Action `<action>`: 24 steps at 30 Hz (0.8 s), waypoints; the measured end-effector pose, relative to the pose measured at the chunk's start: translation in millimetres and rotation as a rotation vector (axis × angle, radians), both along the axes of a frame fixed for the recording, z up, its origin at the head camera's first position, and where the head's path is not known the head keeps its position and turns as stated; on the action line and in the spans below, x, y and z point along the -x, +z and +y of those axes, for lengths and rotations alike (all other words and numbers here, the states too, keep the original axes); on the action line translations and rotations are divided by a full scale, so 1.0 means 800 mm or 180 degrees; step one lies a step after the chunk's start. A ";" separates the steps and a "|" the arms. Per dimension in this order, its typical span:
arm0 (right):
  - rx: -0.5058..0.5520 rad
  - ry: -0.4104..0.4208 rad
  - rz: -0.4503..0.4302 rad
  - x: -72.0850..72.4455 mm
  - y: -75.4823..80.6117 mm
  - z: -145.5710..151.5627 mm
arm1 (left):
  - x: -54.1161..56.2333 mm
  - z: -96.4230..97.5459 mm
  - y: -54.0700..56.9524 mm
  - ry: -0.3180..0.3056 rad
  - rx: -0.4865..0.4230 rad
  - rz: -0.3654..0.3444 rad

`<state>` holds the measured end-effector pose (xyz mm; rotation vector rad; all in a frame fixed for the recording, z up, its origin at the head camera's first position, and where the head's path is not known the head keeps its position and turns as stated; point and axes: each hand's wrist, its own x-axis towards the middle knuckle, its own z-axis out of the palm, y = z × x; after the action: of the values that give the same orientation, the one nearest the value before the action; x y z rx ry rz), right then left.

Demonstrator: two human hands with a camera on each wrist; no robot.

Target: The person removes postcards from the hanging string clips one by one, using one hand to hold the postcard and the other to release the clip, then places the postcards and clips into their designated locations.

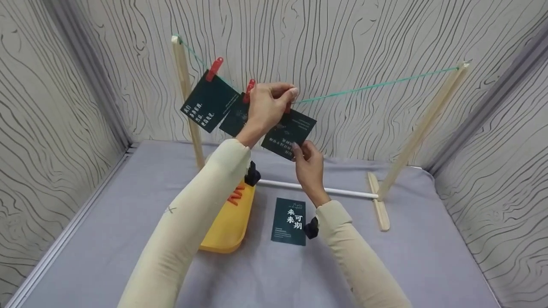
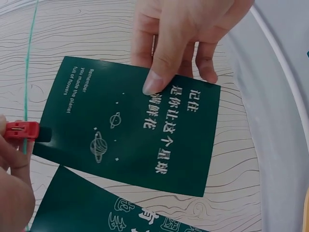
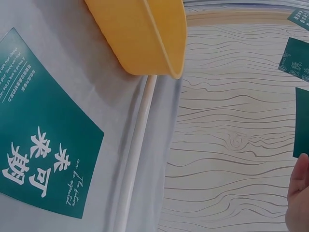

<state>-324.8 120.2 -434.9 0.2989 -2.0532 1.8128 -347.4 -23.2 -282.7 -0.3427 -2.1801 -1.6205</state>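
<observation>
In the head view, my left hand [image 1: 267, 109] is up at the green string [image 1: 376, 87]. Its thumb and fingers pinch a red clothespin [image 2: 21, 130], whose tip is right at the top edge of a dark green card [image 2: 125, 130] printed with planets and white writing. My right hand [image 1: 310, 167] pinches that card near its lower end, thumb on the printed face and fingers behind. Left of it, a second green card [image 1: 231, 119] and a third card [image 1: 209, 102] hang from the string by red clothespins [image 1: 215, 69], the second partly behind my left wrist.
Another green card [image 1: 289, 222] lies on the grey cloth below my right wrist. A yellow bin [image 1: 227, 239] stands partly hidden under my left forearm. Two wooden posts [image 1: 421, 132] carry the string, and a white rod [image 1: 351, 192] runs low between them. Patterned panels [image 1: 342, 38] stand behind.
</observation>
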 end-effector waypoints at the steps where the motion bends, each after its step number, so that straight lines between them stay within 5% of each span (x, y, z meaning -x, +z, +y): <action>1: -0.0001 -0.0016 -0.0023 -0.001 -0.001 0.000 | 0.000 0.000 0.000 -0.0004 0.0001 0.0008; 24: -0.0099 -0.0080 -0.0171 -0.010 -0.014 0.006 | -0.002 0.007 0.010 -0.0052 -0.0172 0.0246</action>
<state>-317.1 125.3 -445.9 0.2344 -2.1137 1.7941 -346.0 -17.9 -274.6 -0.4014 -2.0778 -1.6441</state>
